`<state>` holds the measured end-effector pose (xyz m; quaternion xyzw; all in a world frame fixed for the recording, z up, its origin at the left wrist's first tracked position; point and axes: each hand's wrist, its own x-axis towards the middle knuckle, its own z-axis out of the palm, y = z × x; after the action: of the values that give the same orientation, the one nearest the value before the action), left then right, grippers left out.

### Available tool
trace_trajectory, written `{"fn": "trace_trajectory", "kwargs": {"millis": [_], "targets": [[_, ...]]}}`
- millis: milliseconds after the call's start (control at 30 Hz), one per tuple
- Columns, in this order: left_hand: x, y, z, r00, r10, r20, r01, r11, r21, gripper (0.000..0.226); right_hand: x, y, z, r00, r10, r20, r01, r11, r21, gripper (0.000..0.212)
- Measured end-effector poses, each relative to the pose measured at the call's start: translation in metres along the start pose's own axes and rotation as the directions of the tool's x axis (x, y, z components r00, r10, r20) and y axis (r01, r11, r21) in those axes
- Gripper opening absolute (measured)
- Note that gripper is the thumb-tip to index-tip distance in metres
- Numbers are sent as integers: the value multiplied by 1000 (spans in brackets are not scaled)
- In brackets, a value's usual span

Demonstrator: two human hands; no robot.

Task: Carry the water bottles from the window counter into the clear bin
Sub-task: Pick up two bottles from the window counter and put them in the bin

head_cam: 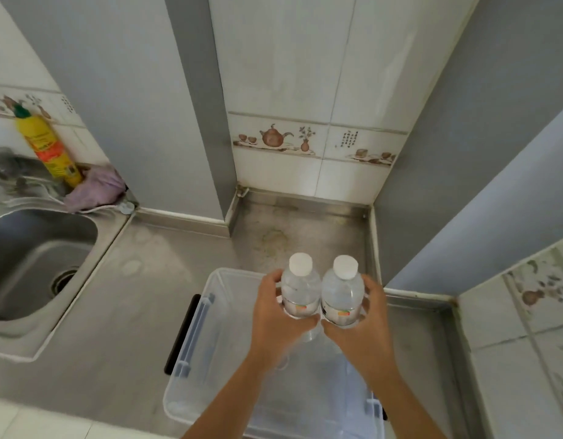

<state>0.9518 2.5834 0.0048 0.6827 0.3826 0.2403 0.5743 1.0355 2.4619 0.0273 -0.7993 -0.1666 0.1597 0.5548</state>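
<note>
Forearms: both reach in from the bottom edge, over the near half of the bin.
Sink (36,258): steel basin at far left, set into the counter.
Yellow bottle (47,147): green cap, leaning against the tiled wall behind the sink.
Cloth (96,190): crumpled, pale purple, just beside the yellow bottle's base.
Counter (121,305): steel surface carrying the bin.
Bin (210,327): clear plastic, lid off, black handle on its left side; interior partly hidden by the arms.
Left hand (274,318): fingers and thumb clamped around the lower body of the left water bottle.
Left water bottle (300,289): upright, white cap, held above the far part of the bin; label sits at the grip.
Right water bottle (342,293): upright, white cap, touching the left water bottle side by side, also above the bin.
Right hand (365,324): wrapped tight around the right water bottle's lower body, cap and shoulder clear of the fingers.
</note>
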Motion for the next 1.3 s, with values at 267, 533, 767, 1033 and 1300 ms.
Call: {"fn": "trace_trajectory", "kwargs": {"millis": [267, 533, 767, 1033, 1300], "targets": [[12, -17, 1, 995, 102, 3, -101, 978, 185, 78, 9, 17, 0, 999, 3, -51, -10, 991, -132, 68], [15, -13, 5, 987, 150, 55, -156, 978, 140, 79, 11, 21, -3, 986, -66, -153, 21, 960, -281, 79], [15, -12, 10, 984, 155, 92, -163, 983, 80, 79, 11, 22, -2, 989, -24, -143, -16, 962, -272, 83], [20, -7, 5, 955, 136, 265, -166, 982, 92, 79, 5, 19, -2, 990, 9, -139, -50, 954, -297, 85], [16, -10, -4, 945, 163, 282, -205, 971, 127, 82, -19, 8, -11, 993, -42, -107, -14, 879, -477, 73]]}}
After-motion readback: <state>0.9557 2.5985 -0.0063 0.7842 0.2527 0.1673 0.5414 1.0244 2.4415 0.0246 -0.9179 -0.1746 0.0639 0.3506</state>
